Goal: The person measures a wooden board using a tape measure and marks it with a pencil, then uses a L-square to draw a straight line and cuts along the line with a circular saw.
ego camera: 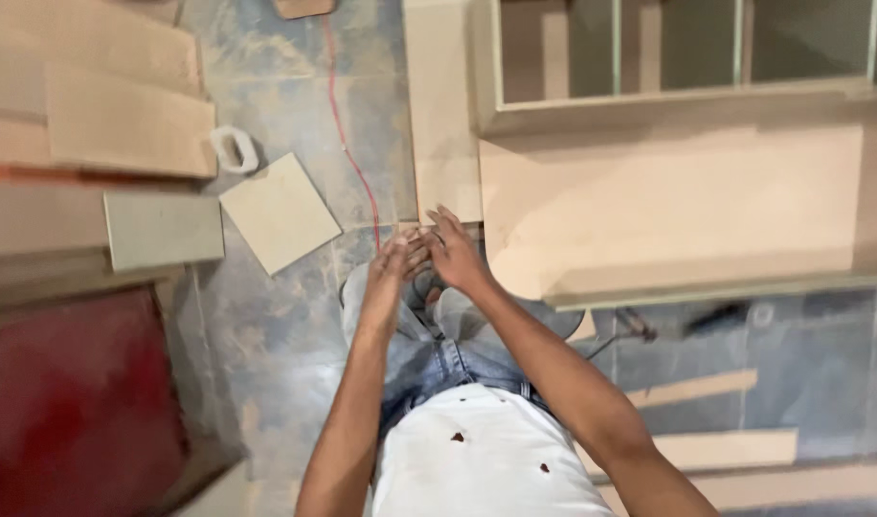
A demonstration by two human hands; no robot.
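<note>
While the person stands over a dusty grey floor [285,354], flat pieces of board lie scattered all round: a pale square panel [280,212] lies askew just ahead and to the left, a greyish rectangular panel [163,229] sits beside it, and larger tan sheets [103,96] are stacked toward the upper left. A small white loop-shaped handle [234,149] rests on the floor between the tan sheets and the square panel. A thin red cord [348,144] runs down the floor toward the hands. To the right stands an unfinished wooden cabinet [668,201] with open compartments along its top — its broad plain face fills much of that side, and a narrow upright board [442,115] leans at its left edge. A dark red surface [70,402] fills the lower left corner, and loose wood strips [692,388] lie on the floor at lower right. Both hands are raised in front of the body, close to the cabinet's lower left corner. The left hand [391,268] and the right hand [453,251] meet with fingers loosely spread and fingertips touching each other; whether anything is pinched between them cannot be told, as that spot is blurred. No labels or packages can be made out.
</note>
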